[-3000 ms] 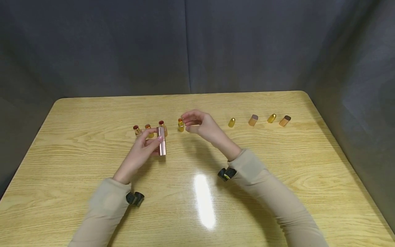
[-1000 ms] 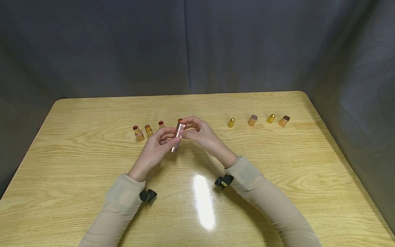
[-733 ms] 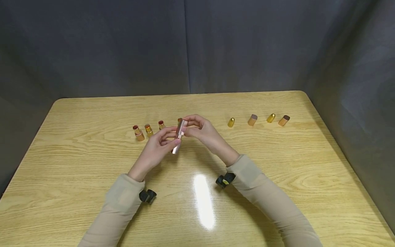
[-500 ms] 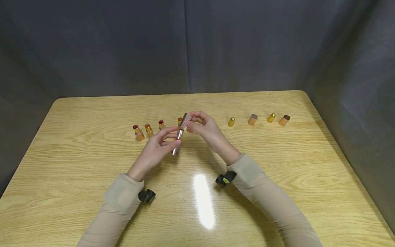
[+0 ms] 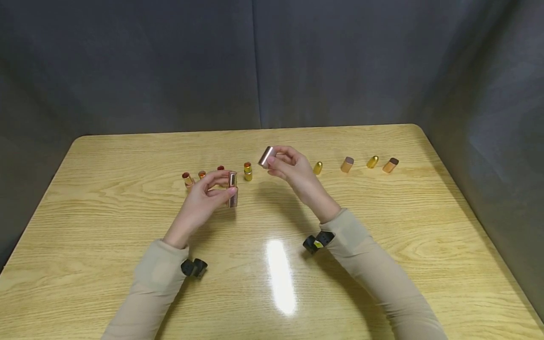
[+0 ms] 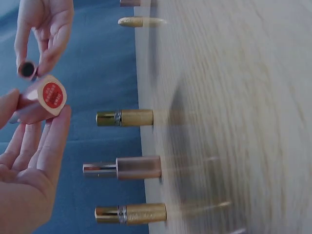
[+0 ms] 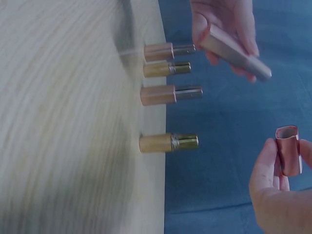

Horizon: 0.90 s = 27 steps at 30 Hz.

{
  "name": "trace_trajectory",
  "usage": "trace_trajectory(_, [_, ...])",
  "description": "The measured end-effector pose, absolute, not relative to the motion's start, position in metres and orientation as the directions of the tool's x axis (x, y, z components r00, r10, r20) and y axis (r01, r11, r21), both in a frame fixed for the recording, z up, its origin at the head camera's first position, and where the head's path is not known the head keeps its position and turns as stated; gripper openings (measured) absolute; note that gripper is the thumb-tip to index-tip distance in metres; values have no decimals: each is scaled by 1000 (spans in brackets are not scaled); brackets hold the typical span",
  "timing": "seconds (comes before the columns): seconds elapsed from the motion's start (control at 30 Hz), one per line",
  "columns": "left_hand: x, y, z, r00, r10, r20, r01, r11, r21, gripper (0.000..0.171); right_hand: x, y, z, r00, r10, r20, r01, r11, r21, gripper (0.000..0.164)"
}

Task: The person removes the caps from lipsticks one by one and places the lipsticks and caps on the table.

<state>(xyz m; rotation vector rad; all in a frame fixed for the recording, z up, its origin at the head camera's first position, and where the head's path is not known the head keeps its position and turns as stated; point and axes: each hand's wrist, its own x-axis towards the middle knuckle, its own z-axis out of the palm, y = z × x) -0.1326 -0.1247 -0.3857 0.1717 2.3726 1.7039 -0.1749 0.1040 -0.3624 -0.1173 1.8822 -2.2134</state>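
Observation:
In the head view my left hand (image 5: pixel 197 200) grips an uncapped rose-gold lipstick (image 5: pixel 233 202), held upright above the table. Its base, with a red round label (image 6: pixel 53 95), faces the left wrist camera. My right hand (image 5: pixel 297 175) pinches a rose-gold lipstick cap (image 5: pixel 267 157) between thumb and fingers, up and to the right of the lipstick. The cap's open end (image 7: pixel 286 131) shows in the right wrist view. Cap and lipstick are apart. Nearest between the hands, a gold uncapped lipstick (image 5: pixel 248 175) stands on the table.
Behind the left hand stand more uncapped lipsticks, including a rose-gold one (image 5: pixel 187 178) and a gold one (image 5: pixel 202 174), partly hidden. To the right is a row of caps: gold (image 5: pixel 318 168), rose-gold (image 5: pixel 347 164), gold (image 5: pixel 372 162) and rose-gold (image 5: pixel 390 165). A dark curtain (image 5: pixel 170 71) hangs behind the wooden table (image 5: pixel 382 226).
The right hand took hold of the capped lipstick's upper end, and the cap slid off. Since then the right hand has moved up and right with the cap, the left hand leftward with the lipstick.

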Motion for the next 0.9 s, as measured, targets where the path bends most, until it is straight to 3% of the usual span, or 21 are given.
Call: trace_trajectory(0.9, [-130,-159,-377,-996,77,-46,-18,327,945,54,-182,150,-352,-988,-141,-63,93,-212,-973,23])
